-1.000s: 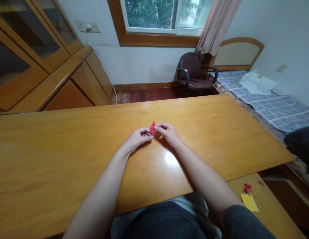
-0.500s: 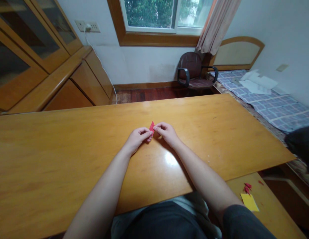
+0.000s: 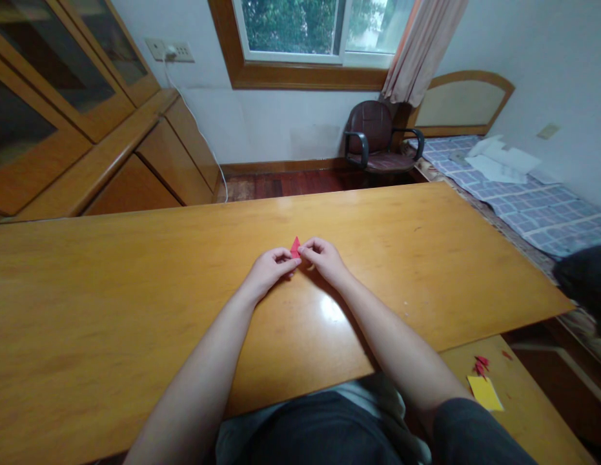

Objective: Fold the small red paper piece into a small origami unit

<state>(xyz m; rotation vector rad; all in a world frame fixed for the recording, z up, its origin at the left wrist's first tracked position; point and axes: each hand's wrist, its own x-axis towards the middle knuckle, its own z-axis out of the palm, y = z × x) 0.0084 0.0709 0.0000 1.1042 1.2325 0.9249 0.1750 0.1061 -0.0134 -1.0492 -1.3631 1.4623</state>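
Observation:
A small piece of folded red paper [image 3: 295,248] is held just above the wooden table [image 3: 135,310], its pointed tip facing away from me. My left hand [image 3: 274,268] grips its left and near side, with the thumb laid across the lower part. From the right, my right hand [image 3: 324,257] pinches the edge of the paper between thumb and forefinger. Both hands are closed, and the fingers hide much of the lower half of the paper.
Low at the right, a side surface [image 3: 527,400] bears small red folded pieces [image 3: 481,365] and a yellow paper square [image 3: 485,393]. Beyond the table stand a brown armchair [image 3: 372,135] and a bed [image 3: 537,200]. Wooden cabinets [image 3: 150,168] line the left.
My left thumb has shifted slightly to the right across the lower part of the red paper. My right hand has hardly moved.

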